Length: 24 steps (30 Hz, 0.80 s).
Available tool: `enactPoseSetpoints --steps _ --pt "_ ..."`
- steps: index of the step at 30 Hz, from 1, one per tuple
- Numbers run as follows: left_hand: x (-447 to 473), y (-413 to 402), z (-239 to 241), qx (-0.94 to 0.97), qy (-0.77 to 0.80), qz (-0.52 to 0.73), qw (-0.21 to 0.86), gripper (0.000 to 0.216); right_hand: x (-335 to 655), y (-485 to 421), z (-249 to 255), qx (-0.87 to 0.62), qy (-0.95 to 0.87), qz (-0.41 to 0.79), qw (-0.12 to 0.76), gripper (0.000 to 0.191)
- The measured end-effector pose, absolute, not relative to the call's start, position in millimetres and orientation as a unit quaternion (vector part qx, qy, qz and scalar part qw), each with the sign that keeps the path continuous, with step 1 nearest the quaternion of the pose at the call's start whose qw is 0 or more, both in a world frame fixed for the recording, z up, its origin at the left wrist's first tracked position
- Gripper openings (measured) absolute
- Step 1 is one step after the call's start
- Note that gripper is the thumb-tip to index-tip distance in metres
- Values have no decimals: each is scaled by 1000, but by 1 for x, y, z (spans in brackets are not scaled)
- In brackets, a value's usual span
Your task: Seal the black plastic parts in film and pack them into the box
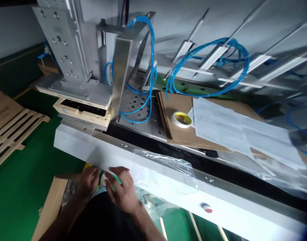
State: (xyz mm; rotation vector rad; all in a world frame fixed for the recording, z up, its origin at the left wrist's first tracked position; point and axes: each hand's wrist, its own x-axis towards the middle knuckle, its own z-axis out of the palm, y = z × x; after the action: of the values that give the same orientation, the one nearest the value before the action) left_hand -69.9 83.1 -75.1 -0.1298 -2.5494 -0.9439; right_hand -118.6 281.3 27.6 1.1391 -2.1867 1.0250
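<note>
Both hands are low in the view, close to my lap and in front of the machine's white front panel [93, 147]. My right hand [123, 190] has its fingers bent around a slim green object [115, 177], whose kind is too blurred to tell. Beside it, a short gap to the left, my left hand [88, 180] is closed with curled fingers. Whatever it pinches is hidden or too small to make out. A bit of something yellow [87, 166] shows just above the left hand. Clear plastic bags [153, 202] hang beyond my right wrist.
A metal press with a cream-coloured block [83, 112] stands at upper left. Blue air tubing [152, 67] loops behind. On the machine bed lie cardboard sheets [180, 102], a tape roll [181, 119], papers [226, 124] and plastic film [166, 160]. A red button [207, 209] protrudes from the panel. An open carton [51, 204] and pallet [15, 134] are left.
</note>
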Motion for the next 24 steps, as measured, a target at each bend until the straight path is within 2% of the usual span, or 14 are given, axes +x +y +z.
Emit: enactPoseSetpoints --steps 3,6,8,11,14,17,24 --pt "-71 127 -79 -129 -913 -317 223 26 -86 366 12 220 -845 351 338 40" --pt "-62 162 -84 -159 -919 -270 240 34 -69 452 -6 -27 -854 273 442 27" --pt "-54 173 -89 -144 -926 -232 260 43 -59 509 -18 -179 -843 245 444 32" --pt "-46 176 -96 -137 -928 -193 287 56 -43 595 -34 -355 -812 241 396 58" --pt "-43 174 -94 -143 -927 -185 292 64 -32 668 -46 -436 -784 230 379 72" --pt "-38 174 -86 -133 -932 -182 283 64 -33 719 -56 -459 -776 230 366 76" --pt "-34 187 -80 -83 -940 -172 282 59 -38 760 -65 -499 -763 236 337 66"
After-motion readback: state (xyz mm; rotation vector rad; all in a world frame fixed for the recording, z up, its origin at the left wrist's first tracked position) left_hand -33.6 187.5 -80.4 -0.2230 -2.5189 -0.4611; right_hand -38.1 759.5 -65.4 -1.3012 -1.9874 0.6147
